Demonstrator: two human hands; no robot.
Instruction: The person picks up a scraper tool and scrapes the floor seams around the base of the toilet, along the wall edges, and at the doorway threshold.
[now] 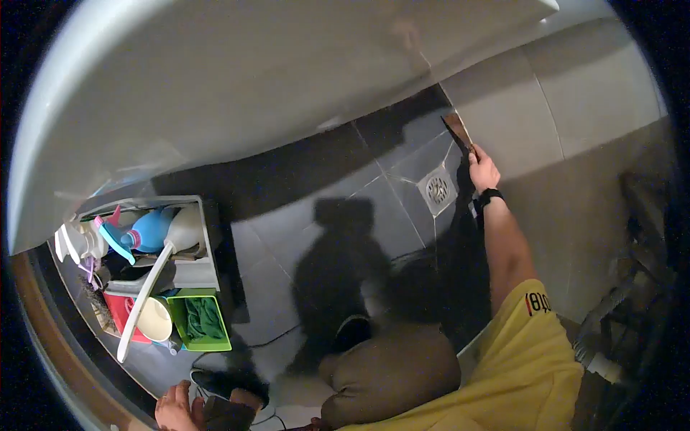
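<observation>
The right hand (485, 172) has its fingers closed on a brown tool (458, 129) pointing far along the wall (514, 104), the left hand (178, 411) loosely parted, near left.

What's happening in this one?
The person's right hand holds a brown, flat-ended tool at or near the foot of the tiled wall, just beyond a drain. The left hand is at the bottom edge, nothing visible in it. A grey caddy of bottles sits to the left.
</observation>
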